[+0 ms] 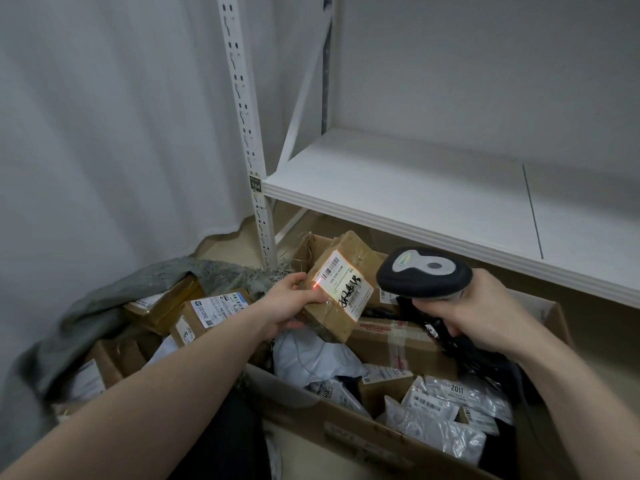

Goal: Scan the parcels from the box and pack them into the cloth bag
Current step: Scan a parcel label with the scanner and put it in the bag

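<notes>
Currently left hand (291, 303) grips parcel (337, 289), right hand (485, 313) grips scanner (424, 271); red dot at label (343, 284) edge, off barcode — misread risk.

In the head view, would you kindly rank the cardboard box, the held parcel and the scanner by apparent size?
1. Cardboard box, by far the largest.
2. Held parcel, in the left hand.
3. Scanner, in the right hand; it looks only slightly smaller, so that order is unsure.
</notes>
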